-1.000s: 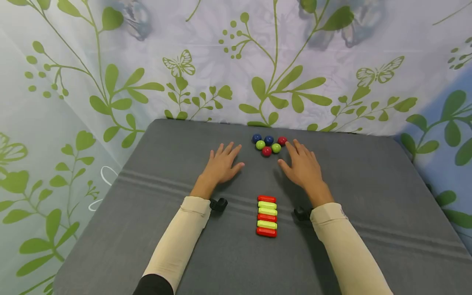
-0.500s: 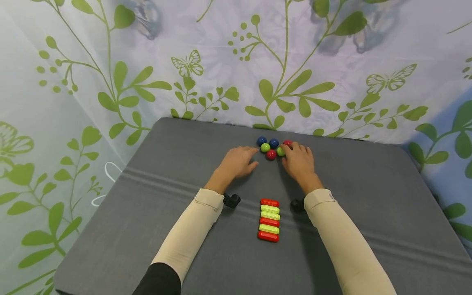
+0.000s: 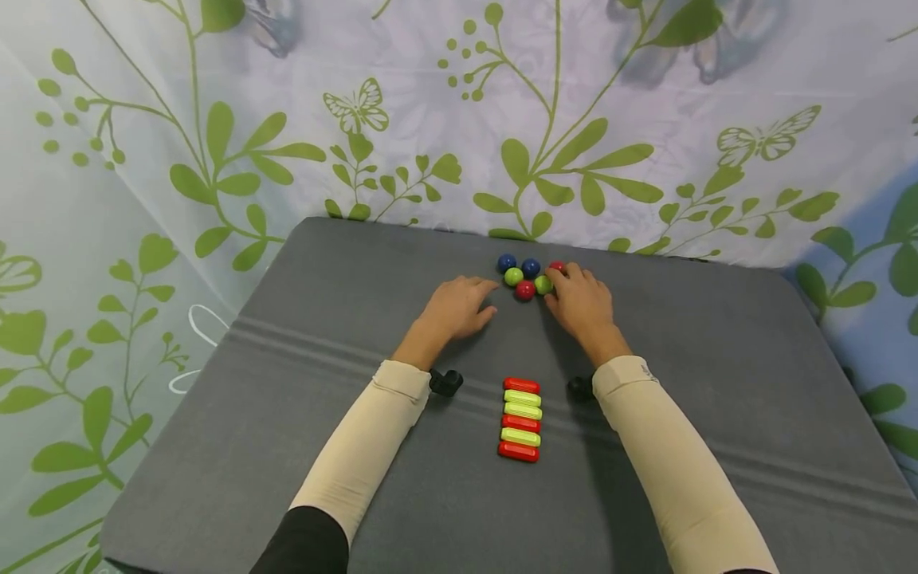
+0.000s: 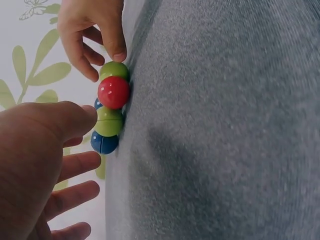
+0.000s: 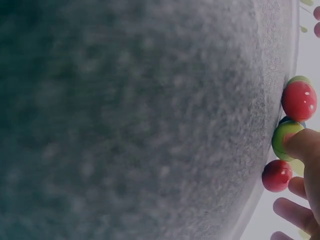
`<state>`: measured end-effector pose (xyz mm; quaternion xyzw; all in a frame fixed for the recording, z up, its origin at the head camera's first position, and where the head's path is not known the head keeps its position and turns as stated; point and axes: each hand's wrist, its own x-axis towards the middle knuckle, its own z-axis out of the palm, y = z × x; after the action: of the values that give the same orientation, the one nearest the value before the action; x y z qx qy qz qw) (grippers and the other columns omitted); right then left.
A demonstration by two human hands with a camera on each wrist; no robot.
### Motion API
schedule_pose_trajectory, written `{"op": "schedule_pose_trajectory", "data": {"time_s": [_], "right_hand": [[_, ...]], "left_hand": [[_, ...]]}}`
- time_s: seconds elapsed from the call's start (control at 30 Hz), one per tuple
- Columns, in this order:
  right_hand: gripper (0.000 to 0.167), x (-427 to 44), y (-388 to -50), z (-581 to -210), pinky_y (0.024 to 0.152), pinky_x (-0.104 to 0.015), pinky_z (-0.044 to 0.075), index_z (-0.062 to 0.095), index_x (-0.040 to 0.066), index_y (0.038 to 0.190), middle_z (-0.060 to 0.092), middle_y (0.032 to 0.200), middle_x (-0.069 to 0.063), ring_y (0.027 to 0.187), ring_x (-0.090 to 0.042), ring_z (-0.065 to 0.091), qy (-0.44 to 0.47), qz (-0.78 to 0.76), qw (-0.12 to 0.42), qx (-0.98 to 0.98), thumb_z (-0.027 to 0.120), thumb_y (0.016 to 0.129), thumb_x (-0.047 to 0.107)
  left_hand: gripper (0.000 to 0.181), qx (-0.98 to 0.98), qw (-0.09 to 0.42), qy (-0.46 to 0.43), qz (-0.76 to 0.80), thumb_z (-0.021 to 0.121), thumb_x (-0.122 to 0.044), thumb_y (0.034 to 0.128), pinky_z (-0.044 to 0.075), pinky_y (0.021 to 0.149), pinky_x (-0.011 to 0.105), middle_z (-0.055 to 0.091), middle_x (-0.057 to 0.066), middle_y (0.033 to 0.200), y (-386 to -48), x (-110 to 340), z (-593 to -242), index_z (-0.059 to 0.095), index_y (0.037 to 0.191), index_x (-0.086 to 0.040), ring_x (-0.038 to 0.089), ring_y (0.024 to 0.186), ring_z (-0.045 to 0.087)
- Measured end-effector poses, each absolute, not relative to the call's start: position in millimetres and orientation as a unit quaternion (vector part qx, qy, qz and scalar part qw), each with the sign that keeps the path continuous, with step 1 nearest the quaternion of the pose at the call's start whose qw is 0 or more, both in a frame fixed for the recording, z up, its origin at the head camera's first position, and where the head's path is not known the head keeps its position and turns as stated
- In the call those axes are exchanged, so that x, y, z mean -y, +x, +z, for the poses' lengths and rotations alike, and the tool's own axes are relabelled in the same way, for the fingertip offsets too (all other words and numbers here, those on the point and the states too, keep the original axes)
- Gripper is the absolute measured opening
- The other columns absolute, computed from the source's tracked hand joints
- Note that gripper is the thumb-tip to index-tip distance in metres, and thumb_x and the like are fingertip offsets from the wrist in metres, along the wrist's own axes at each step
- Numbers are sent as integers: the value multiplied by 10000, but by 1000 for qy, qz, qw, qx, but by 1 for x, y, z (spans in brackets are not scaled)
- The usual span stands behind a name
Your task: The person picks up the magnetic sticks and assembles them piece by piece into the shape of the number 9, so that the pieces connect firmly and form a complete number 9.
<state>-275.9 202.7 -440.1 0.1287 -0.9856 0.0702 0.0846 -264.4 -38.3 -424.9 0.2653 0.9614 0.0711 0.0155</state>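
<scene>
At the table's far side, two blue balls (image 3: 507, 262), two green balls (image 3: 513, 277) and two red balls (image 3: 526, 291) lie in a tight cluster. Left of them hovers my left hand (image 3: 457, 309), its fingers loosely bent and apart from the balls; the left wrist view shows a gap between its thumb and the green ball (image 4: 109, 121). My right hand (image 3: 584, 307) is at the cluster's right end. In the right wrist view its thumb touches a green ball (image 5: 286, 140), with the spread fingers beside a red ball (image 5: 276, 176).
Nearer on the grey table (image 3: 323, 446), three red bars (image 3: 519, 452) and three yellow-green bars (image 3: 522, 411) lie in a column between the forearms. A leaf-patterned cloth (image 3: 402, 72) hangs behind the table's far edge.
Both hands have moved inward. My left hand came right, closer to the cluster, with its fingers more bent; my right hand came onto the cluster's right end. The bars lie as before.
</scene>
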Motion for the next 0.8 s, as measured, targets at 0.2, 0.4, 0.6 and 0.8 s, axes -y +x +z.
{"op": "schedule_pose_trajectory", "data": {"time_s": [0.2,0.4,0.6,0.8], "right_hand": [[533,-202,-277,-440,923,-617,443,536,126,1456,511,1385,-208,1214,-447,525,132,73,79,985,703,964,242],[498,-200,-278,-441,894,-608,457,574,116,1417,540,1305,-213,1165,-441,552,136,74,91,984,713,958,248],[509,-201,-279,-442,872,-611,468,563,119,1425,536,1310,-219,1143,-448,565,133,70,92,984,715,955,241],[529,-202,-280,-440,880,-626,455,512,126,1455,507,1351,-224,1146,-461,555,124,71,86,986,689,972,247]], "left_hand": [[514,-963,16,256,76,568,-403,1034,423,1041,463,538,40,1464,-265,43,-428,500,1494,-185,269,1316,510],[515,-964,18,253,74,565,-400,1035,420,1045,463,542,55,1459,-265,48,-428,503,1493,-173,275,1313,514],[456,-944,19,319,84,624,-406,1003,439,1023,423,601,34,1375,-253,37,-425,613,1385,-157,248,1258,554],[354,-885,109,443,88,716,-519,908,461,956,371,624,-45,1260,-228,15,-423,755,1112,-232,191,1170,551]]}}
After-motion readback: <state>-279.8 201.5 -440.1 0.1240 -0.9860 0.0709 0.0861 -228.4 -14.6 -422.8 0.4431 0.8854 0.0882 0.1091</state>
